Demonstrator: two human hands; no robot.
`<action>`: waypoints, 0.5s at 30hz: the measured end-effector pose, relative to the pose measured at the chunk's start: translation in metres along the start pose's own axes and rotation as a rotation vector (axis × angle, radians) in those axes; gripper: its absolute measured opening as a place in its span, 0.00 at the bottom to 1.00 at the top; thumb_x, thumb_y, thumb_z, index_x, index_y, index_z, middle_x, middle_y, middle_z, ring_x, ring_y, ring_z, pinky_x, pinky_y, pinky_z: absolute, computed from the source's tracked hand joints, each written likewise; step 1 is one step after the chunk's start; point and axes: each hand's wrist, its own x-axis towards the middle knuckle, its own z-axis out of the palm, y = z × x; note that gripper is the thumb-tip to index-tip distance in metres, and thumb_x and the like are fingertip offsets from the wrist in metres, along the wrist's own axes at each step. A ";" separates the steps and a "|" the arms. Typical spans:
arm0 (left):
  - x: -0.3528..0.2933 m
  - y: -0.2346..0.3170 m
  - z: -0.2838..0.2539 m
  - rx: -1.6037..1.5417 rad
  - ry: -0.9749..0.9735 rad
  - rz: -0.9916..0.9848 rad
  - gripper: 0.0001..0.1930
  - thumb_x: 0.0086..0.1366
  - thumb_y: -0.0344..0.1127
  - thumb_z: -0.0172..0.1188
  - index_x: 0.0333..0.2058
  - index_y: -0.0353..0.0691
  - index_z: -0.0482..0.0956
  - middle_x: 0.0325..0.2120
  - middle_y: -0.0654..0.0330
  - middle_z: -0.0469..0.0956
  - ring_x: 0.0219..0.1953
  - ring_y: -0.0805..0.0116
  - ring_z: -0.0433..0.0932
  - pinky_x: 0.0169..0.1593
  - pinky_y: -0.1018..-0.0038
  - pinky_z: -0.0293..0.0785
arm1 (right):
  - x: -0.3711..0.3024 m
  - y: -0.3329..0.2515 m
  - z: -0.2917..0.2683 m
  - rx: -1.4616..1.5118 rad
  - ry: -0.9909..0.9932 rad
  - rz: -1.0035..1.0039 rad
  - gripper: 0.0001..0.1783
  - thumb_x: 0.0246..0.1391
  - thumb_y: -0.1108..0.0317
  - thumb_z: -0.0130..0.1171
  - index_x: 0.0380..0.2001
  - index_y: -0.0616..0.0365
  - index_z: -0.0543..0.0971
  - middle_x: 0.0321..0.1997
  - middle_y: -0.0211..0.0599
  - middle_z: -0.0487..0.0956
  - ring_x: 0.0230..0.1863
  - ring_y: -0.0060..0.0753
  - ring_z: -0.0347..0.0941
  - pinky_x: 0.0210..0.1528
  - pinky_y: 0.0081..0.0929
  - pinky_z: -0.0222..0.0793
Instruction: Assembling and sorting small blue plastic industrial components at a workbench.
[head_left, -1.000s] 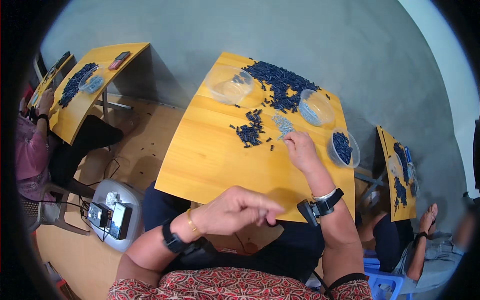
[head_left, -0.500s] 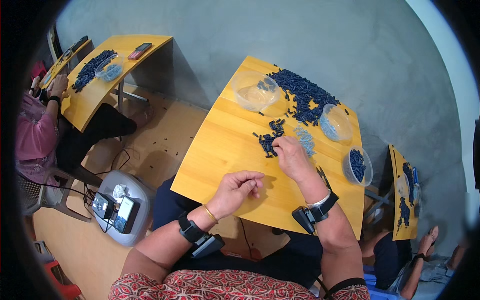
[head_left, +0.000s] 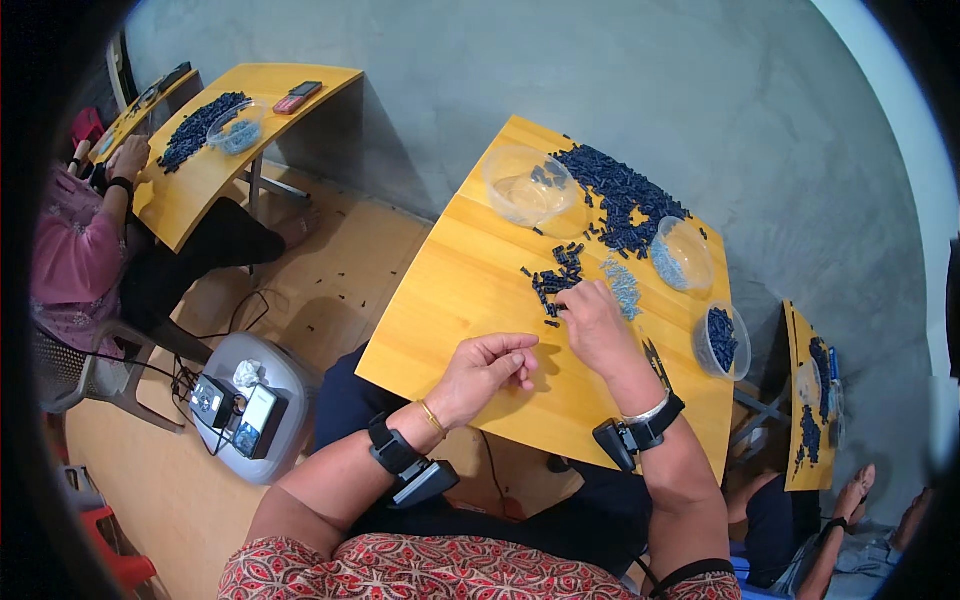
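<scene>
Over the wooden table (head_left: pixel 450 290), my right hand (head_left: pixel 602 325) has its fingertips pinched together at the near edge of a small heap of short dark-blue cylindrical pieces (head_left: pixel 556 278). Whatever lies between those fingertips is too small to make out. Lower and to the left, my left hand (head_left: pixel 486 378) hovers palm inward, its fingers curled and the thumb against them; any content is hidden. Just beyond my right hand lies a patch of tiny light grey-blue pieces (head_left: pixel 622 288). Black-handled snips (head_left: pixel 656 362) rest beside my right wrist.
A big pile of dark-blue pieces (head_left: pixel 620 190) covers the table's far side. Around it stand a clear tub (head_left: pixel 497 208) and a tub with grey-blue pieces (head_left: pixel 703 255). Another tub (head_left: pixel 742 352) holds dark pieces. Co-workers sit at tables left and right; a grey bin (head_left: pixel 300 410) bears devices.
The whole view has shifted slightly, with the table lying further right. My right hand has drawn back a little from the small heap, and the snips show more fully. My left hand keeps its pose.
</scene>
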 end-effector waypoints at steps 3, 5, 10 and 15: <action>0.002 -0.002 -0.003 -0.007 -0.021 0.004 0.13 0.63 0.25 0.45 0.46 0.31 0.70 0.30 0.61 0.74 0.29 0.75 0.73 0.36 0.81 0.73 | 0.003 -0.003 -0.003 -0.024 -0.007 -0.002 0.10 0.39 0.75 0.57 0.30 0.56 0.75 0.30 0.36 0.70 0.38 0.41 0.64 0.41 0.35 0.60; 0.002 -0.004 -0.005 0.005 -0.036 0.016 0.13 0.63 0.25 0.46 0.46 0.31 0.70 0.30 0.61 0.74 0.29 0.74 0.73 0.36 0.80 0.73 | 0.000 -0.003 -0.001 -0.055 -0.050 -0.009 0.10 0.39 0.74 0.58 0.30 0.56 0.75 0.31 0.36 0.70 0.39 0.40 0.64 0.41 0.35 0.60; 0.001 -0.003 -0.002 0.015 -0.026 0.000 0.14 0.63 0.26 0.45 0.48 0.31 0.68 0.30 0.60 0.74 0.29 0.74 0.73 0.38 0.79 0.74 | -0.003 -0.006 0.000 -0.065 -0.043 -0.006 0.13 0.36 0.76 0.60 0.30 0.58 0.73 0.29 0.39 0.69 0.37 0.44 0.64 0.42 0.36 0.60; 0.002 0.000 0.004 -0.064 -0.013 -0.026 0.14 0.63 0.26 0.46 0.48 0.31 0.68 0.30 0.59 0.73 0.29 0.73 0.73 0.38 0.76 0.73 | -0.013 -0.012 -0.019 -0.029 0.057 0.000 0.10 0.39 0.71 0.59 0.28 0.57 0.72 0.30 0.37 0.69 0.38 0.41 0.64 0.41 0.35 0.59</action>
